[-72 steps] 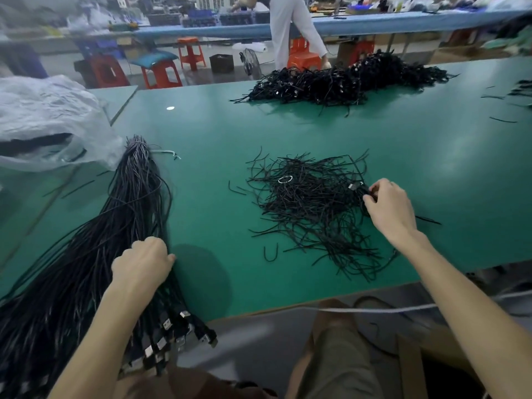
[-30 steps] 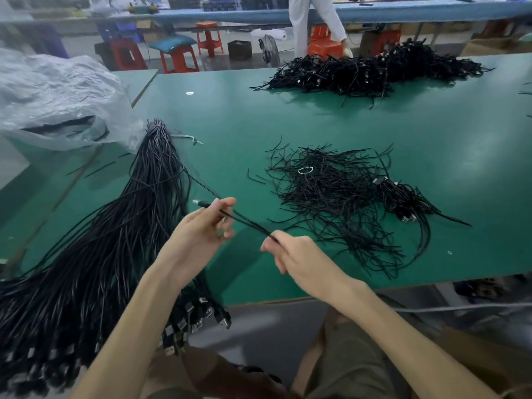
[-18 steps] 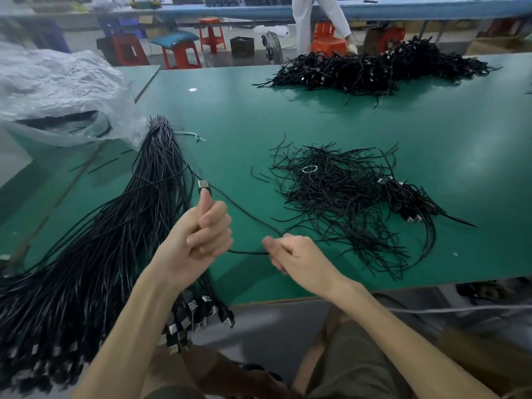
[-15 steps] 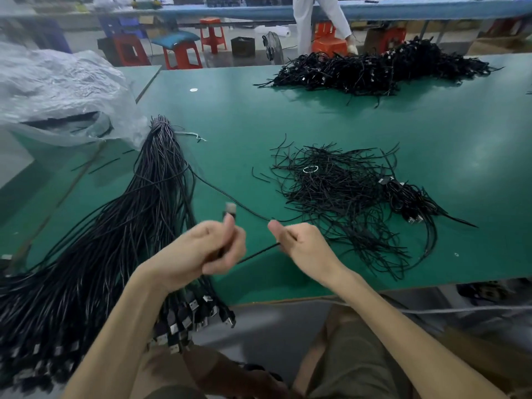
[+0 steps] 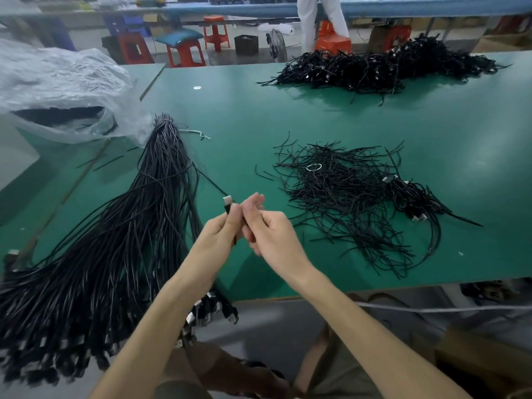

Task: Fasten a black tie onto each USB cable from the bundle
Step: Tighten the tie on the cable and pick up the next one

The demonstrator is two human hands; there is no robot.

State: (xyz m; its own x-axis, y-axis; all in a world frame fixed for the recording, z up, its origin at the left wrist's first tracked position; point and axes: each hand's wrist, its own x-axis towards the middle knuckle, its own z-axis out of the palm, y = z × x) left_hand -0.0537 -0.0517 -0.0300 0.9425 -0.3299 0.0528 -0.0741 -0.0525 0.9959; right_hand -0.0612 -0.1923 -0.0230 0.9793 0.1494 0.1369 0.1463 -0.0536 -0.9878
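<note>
left hand (image 5: 218, 234) is clenched around a usb cable (image 5: 230, 210), whose metal-tipped connector (image 5: 227, 200) stands up just above the curled fingers. right hand (image 5: 269, 230) sits against it, thumb side touching, two fingertips (image 5: 254, 198) stretched upward and blurred, the lower fingers folded in; whether it pinches the cable or only touches it i cannot tell. a single black strand runs from behind the connector up and left into the bundle of usb cables (image 5: 115, 240), which fans out from a gathered end at the far left toward the near edge of the green table (image 5: 288, 116), where its plugs (image 5: 210, 308) hang over the edge. both hands hover over a bare green gap between that bundle and the loose pile of black ties (image 5: 339, 197) to the right, with the table edge just below the wrists. a few finished cables (image 5: 414, 197) lie against the right side of the tie pile. beyond the ties a broad strip of bare green reaches to a far heap of cables (image 5: 374, 70) near the back edge, and more green lies open to the right. a crumpled clear plastic bag (image 5: 63, 90) rests at the far left beside the bundle's gathered end.
</note>
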